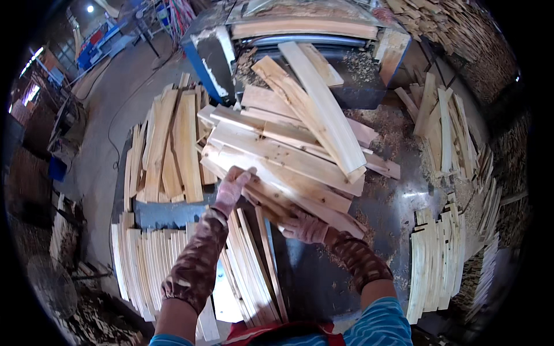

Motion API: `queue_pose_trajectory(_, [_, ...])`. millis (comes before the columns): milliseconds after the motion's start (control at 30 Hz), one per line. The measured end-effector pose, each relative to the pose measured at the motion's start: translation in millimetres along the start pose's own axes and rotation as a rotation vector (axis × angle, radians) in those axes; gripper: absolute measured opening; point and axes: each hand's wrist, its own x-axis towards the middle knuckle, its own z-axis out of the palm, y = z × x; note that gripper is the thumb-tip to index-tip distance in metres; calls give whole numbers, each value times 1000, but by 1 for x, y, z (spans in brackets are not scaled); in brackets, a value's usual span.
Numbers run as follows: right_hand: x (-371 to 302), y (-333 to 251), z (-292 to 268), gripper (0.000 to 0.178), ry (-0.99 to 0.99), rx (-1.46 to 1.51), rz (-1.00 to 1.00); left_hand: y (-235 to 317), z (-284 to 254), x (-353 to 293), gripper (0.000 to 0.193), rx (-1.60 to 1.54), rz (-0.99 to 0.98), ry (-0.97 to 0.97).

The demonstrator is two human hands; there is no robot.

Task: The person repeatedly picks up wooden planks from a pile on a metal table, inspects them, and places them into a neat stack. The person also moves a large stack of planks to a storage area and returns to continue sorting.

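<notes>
A heap of rough wooden boards (277, 151) lies crosswise on the dark metal table in front of me. My left hand (232, 187), in a pale dusty glove, is closed on the left end of a wooden board (266, 196) at the near side of the heap. My gloved right hand (307, 227) is closed at the near edge of the same boards, its fingertips partly hidden and blurred against the wood. Two long boards (323, 109) lie slanted on top of the heap, reaching back toward the machine.
A blue-sided woodworking machine (210, 63) with a roller stands at the far end. Boards (167, 147) lean at the left; neat rows of strips (147, 265) stand near left, others (437, 259) at right. Shavings (398, 132) litter the metal table (398, 216). Wood is piled far right.
</notes>
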Motion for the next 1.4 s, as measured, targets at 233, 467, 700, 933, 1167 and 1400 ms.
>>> queue_pose_trajectory(233, [-42, -20, -1, 41, -373, -1131, 26, -52, -41, -79, 64, -507, -120, 246])
queue_pose_trajectory(467, [-54, 44, -36, 83, 43, -332, 1239, -138, 2, -255, 58, 392, -166, 444])
queue_pose_trajectory(700, [-70, 86, -60, 92, 78, 363, 1610, -136, 25, -297, 55, 177, -176, 337])
queue_pose_trajectory(933, [-10, -39, -174, 63, 280, 1445, 1500, 30, 57, -253, 72, -540, -114, -46])
queue_pose_trajectory(1167, [-19, -76, -178, 44, 226, 1126, 1067, 42, 55, -233, 45, -1040, -394, -338])
queue_pose_trajectory(1400, [-33, 148, -169, 78, 243, 165, 1376, 21, 16, -242, 58, -1125, -332, -511])
